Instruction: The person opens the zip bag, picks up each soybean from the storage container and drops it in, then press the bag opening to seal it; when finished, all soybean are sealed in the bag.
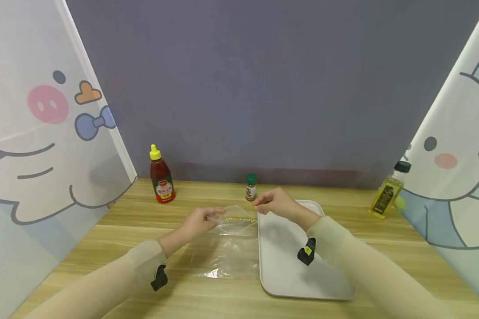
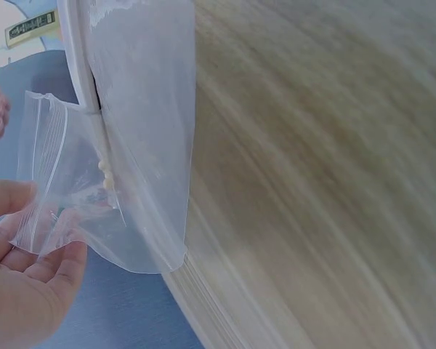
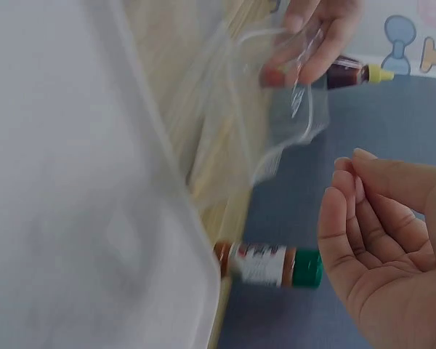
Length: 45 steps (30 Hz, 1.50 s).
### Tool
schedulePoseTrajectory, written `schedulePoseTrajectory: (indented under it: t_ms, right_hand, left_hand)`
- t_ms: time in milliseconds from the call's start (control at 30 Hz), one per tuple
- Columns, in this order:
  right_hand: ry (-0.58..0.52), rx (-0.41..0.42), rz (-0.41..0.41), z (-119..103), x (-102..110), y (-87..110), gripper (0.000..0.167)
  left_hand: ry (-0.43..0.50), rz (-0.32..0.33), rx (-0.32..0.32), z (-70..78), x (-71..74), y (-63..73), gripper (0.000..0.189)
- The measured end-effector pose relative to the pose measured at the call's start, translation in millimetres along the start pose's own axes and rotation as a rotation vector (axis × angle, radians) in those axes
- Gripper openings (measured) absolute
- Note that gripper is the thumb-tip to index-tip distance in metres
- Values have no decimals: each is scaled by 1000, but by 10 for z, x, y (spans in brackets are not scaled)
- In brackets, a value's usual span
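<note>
My left hand (image 1: pixel 201 221) pinches one side of the mouth of a clear zip bag (image 1: pixel 227 257), thumb on one face and fingers on the other. The bag's mouth gapes, and its lower part lies flat on the table beside the tray. A row of small yellow bead-like pieces (image 1: pixel 239 219) shows within the mouth; they appear pale in the left wrist view. My right hand (image 1: pixel 277 204) hovers over the tray's far left corner, just right of the bag. Its fingers (image 3: pixel 334 225) are curled, the thumb tip meeting them, with nothing visible between.
A white tray (image 1: pixel 287 270) lies under my right forearm. Behind the hands stands a green-capped spice jar (image 1: pixel 250 190). A ketchup bottle (image 1: pixel 162 181) is at the back left, and an oil bottle (image 1: pixel 387 195) at the back right. A grey partition (image 1: pixel 239 88) closes off the back.
</note>
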State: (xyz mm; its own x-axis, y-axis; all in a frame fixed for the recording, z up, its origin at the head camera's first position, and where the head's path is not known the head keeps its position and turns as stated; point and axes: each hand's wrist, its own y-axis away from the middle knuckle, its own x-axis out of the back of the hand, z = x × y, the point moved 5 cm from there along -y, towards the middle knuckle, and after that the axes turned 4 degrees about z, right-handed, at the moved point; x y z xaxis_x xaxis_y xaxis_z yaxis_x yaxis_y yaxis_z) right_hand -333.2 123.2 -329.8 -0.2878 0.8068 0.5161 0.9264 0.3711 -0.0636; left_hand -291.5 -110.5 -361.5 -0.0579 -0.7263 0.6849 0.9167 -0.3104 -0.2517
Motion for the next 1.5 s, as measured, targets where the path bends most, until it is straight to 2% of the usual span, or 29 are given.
schedulePoseTrajectory:
  t_ms: [133,333,633,800,1033,1500]
  right_hand:
    - [-23,5,-23,-100,-163,-60,15]
    - [10,37,0,-232,-338,-141,10]
    - [58,18,20,-237,-399,-159,11]
    - [63,-8,27,-167,-262,-123,11]
    - [87,-45,-14,-12,7,-21,16]
    - [170,-112,-42,376,487,351,20]
  left_hand:
    - [13,-6,-11,-5,-16,5,34]
    - [14,-14,-36,22,-10,8,34]
    - [17,-21,-18,15,-10,-6,35]
    - [18,-17,-23,12,-7,-8,35]
    - [13,-9,-20,7,3,-10,36]
    - [10,-6,-14,-19,13,1,36]
